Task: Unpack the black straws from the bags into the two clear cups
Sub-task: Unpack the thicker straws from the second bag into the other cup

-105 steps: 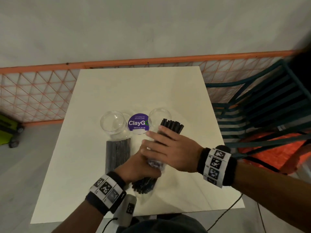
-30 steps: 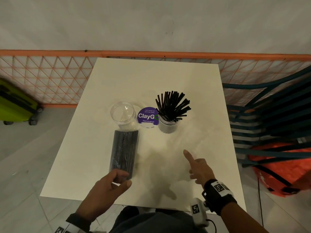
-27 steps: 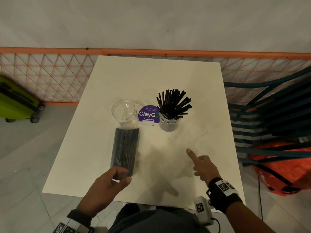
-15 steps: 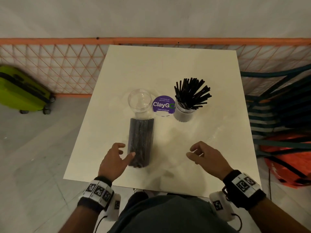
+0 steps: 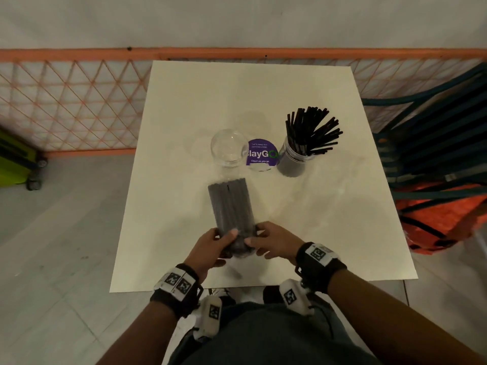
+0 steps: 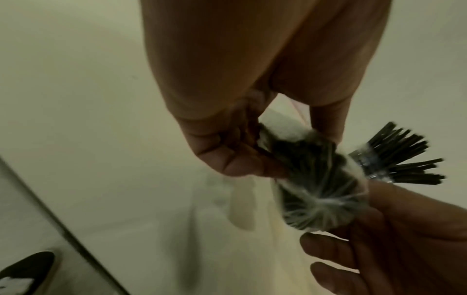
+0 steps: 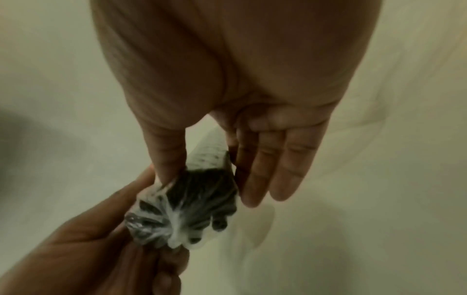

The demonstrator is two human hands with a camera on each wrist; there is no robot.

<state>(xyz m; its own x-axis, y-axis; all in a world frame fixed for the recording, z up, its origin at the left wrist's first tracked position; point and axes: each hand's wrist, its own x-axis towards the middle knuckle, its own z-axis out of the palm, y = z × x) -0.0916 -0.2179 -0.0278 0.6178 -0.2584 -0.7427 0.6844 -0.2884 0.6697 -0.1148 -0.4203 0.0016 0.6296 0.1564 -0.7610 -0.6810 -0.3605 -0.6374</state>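
A clear plastic bag of black straws [image 5: 232,206] lies lengthwise on the white table [image 5: 184,101], its near end lifted between both hands. My left hand [image 5: 210,246] grips that end from the left with thumb on top; in the left wrist view its fingers [image 6: 240,159] curl round the bag's gathered end [image 6: 318,191]. My right hand [image 5: 271,241] pinches the same end from the right, thumb [image 7: 169,155] against the bag [image 7: 192,207]. An empty clear cup [image 5: 228,147] stands just beyond the bag. A second clear cup [image 5: 295,162] to its right holds loose black straws [image 5: 311,133].
A purple round sticker [image 5: 261,155] lies between the cups. Orange mesh fencing [image 5: 73,101] runs behind the table. Stacked dark chairs [image 5: 434,127] and an orange net [image 5: 442,217] stand at the right, and a green suitcase [image 5: 15,162] sits at the left.
Both hands have closed in on the near end of the second bag and taken hold of it; half a second ago only the left touched it. Earlier, the first bag's straws went into the right cup.
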